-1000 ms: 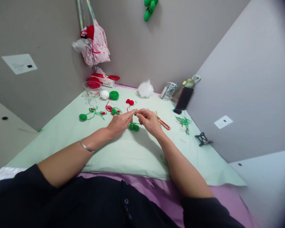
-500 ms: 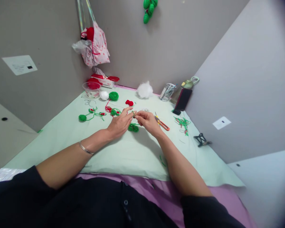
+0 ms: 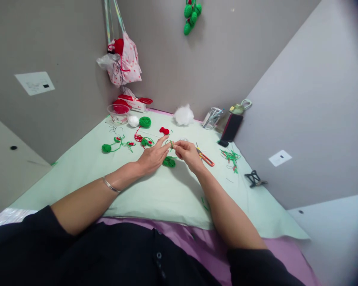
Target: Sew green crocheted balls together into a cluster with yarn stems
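My left hand (image 3: pixel 153 158) is held over the table with its fingers stretched forward. A thin strand of green yarn (image 3: pixel 169 142) loops about its fingertips. Thumb and index finger of my right hand (image 3: pixel 187 154) pinch the same yarn close to the left fingertips; whether a hook or needle is in the pinch is too small to tell. Just below both hands lies a green yarn bundle (image 3: pixel 169 162), partly covered by the left hand. Beyond the fingers is a small red knitted piece (image 3: pixel 164 130). Orange-handled scissors (image 3: pixel 207 159) rest right of my right hand.
Left on the table are green and red yarn pieces (image 3: pixel 131 143), a green yarn ball (image 3: pixel 144 122) and a plastic tub (image 3: pixel 118 116). White stuffing (image 3: pixel 184 115), a pen holder (image 3: pixel 212 118) and a phone (image 3: pixel 232 128) stand at the back. Yarn scraps (image 3: pixel 231 157) and a black clip (image 3: pixel 255 178) lie right.
The view has shifted slightly. My right hand's pinch has drawn a little away from the left fingertips, and the green loop between them shows wider.
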